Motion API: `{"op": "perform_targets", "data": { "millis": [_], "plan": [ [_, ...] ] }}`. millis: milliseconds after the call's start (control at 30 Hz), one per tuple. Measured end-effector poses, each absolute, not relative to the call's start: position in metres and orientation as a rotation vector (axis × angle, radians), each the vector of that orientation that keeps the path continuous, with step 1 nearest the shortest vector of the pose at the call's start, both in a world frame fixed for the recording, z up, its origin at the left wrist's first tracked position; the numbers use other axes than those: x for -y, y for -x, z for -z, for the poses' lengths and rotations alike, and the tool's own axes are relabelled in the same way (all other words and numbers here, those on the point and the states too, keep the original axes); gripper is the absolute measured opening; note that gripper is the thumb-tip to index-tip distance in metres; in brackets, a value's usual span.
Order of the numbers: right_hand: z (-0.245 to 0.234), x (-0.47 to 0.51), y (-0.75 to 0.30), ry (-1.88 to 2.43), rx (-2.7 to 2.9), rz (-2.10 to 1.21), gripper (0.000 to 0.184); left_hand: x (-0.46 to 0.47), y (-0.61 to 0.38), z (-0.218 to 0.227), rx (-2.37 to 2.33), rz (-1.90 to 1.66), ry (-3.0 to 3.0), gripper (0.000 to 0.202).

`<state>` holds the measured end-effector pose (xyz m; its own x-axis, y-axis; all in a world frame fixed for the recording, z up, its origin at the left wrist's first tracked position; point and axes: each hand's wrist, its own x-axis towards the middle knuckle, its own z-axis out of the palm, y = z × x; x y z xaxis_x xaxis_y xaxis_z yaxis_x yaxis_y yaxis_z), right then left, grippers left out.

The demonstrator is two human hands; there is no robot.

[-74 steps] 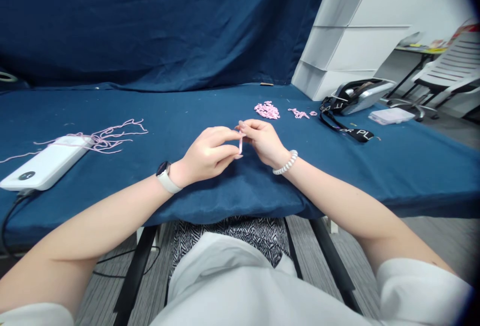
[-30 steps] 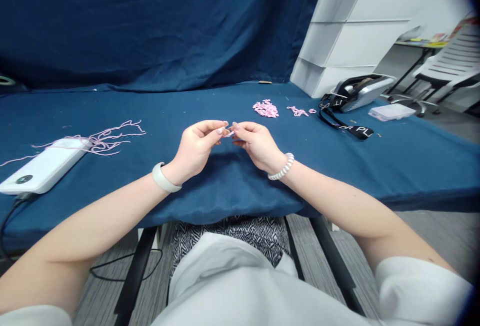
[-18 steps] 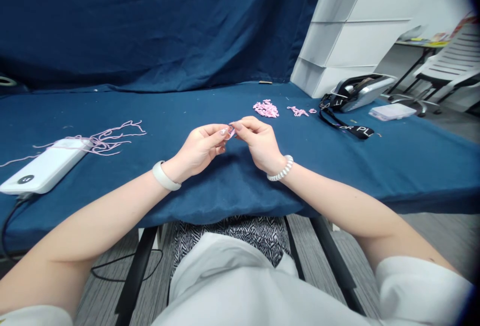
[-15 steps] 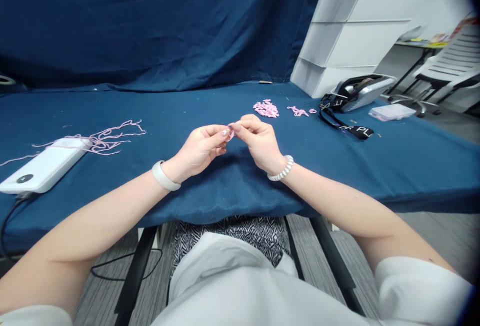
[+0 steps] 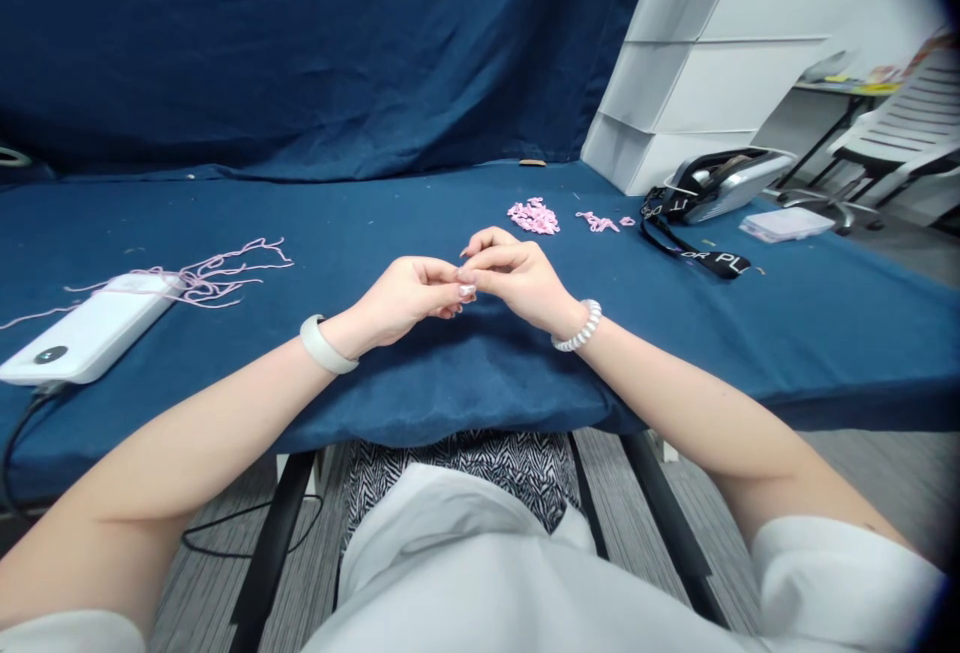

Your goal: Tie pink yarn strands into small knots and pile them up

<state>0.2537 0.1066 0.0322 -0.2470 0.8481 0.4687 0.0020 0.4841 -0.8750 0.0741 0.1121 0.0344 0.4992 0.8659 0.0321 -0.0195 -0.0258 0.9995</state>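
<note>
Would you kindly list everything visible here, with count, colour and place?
cloth: one, blue, covering the table
backdrop: one, blue, behind the table
power bank: one, white, far left
strands: several, pink, beside the power bank
pile: one, pink bits, beyond the hands
lanyard: one, black, right
case: one, grey, by the lanyard
box: one, white, far right
shelves: one unit, white, back right
chair: one, white, off the table, right
watch band: one, white, left wrist
bracelet: one, white, right wrist
left hand, right hand: fingertips together above the cloth; anything pinched is hidden
</note>
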Motion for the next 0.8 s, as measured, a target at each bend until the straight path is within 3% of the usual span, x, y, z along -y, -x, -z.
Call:
{"op": "perform_targets", "data": {
  "millis": [233, 400, 433, 567, 800],
  "plan": [
    [-0.030, -0.105, -0.254, 0.706, 1.704, -1.115, 0.023, -0.115, -0.068, -0.038, -0.780, -0.718, -1.585, 0.026],
    [-0.028, -0.104, -0.249, 0.647, 1.505, -1.507, 0.072, -0.115, -0.068, -0.030, -0.640, -0.745, -1.542, 0.028],
    [-0.028, -0.105, -0.249, 0.651, 1.468, -1.522, 0.075, -0.115, -0.069, -0.029, -0.615, -0.777, -1.516, 0.028],
    [-0.031, -0.111, -0.254, 0.732, 1.477, -1.453, 0.055, -0.109, -0.074, -0.033, -0.568, -0.903, -1.365, 0.032],
    [-0.037, -0.113, -0.262, 0.783, 1.708, -1.441, 0.056, -0.107, -0.076, -0.035, -0.575, -0.915, -1.269, 0.036]
  ]
}}
